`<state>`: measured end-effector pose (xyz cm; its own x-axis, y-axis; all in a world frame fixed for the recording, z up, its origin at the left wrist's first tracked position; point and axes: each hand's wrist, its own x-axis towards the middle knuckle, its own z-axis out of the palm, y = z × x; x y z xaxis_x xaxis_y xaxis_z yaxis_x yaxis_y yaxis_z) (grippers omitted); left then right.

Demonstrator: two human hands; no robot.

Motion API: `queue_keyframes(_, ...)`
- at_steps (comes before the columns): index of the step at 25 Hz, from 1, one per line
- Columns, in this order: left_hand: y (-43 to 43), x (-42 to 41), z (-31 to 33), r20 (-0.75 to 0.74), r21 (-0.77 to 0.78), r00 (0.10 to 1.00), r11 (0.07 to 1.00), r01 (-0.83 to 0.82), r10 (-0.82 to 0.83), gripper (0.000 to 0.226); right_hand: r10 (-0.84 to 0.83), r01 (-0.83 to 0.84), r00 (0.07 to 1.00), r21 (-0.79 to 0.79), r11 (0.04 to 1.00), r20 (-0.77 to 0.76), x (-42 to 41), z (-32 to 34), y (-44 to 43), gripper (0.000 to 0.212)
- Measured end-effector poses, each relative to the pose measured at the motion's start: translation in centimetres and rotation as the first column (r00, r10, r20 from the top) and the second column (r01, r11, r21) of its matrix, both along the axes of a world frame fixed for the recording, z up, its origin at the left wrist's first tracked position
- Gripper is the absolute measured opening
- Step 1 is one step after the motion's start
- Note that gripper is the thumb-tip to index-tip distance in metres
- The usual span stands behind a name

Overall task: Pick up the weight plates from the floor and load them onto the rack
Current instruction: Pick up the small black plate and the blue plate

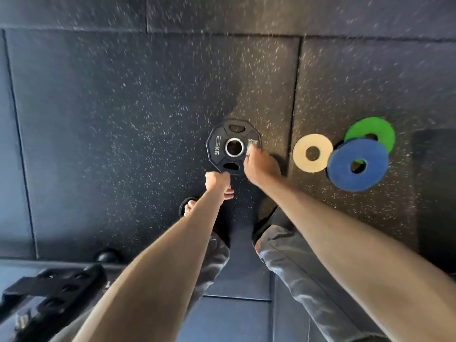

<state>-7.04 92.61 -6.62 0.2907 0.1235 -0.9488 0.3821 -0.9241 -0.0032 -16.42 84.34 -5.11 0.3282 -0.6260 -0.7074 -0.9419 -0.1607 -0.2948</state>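
A black 2.5 kg weight plate (pixel 218 145) with a steel centre ring and grip slots lies on the speckled rubber floor, straight ahead of my feet. My left hand (pixel 217 180) is closed on its near edge by the lower grip slot. My right hand (pixel 259 166) grips its right edge, fingers curled over the rim. To the right lie three small flat plates: a cream one (pixel 313 153), a blue one (pixel 357 166) and a green one (pixel 370 130). The blue plate overlaps the green one.
A black metal rack base (pixel 49 290) with holes sits at the lower left, next to a round black foot (pixel 107 255). My feet in black sandals (pixel 188 206) stand just behind the black plate. A dark mat edge (pixel 434 169) lies at the far right.
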Motion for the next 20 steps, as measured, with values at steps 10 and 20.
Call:
queue_keyframes(10, -2.0, -0.4, -11.8, 0.028, 0.071, 0.936, 0.934, -0.351, 0.35, 0.046, 0.106, -0.148, 0.981, -0.269, 0.952, -0.165, 4.6, -14.1, -5.2, 0.043)
queue_keyframes(20, -1.4, -2.2, -9.1, 0.413, -0.06, 0.908, 0.997, -0.043, 0.064, 0.045, -0.103, 0.068, 0.984, -0.221, 0.973, -0.148, 1.1, -14.5, -5.2, 0.023)
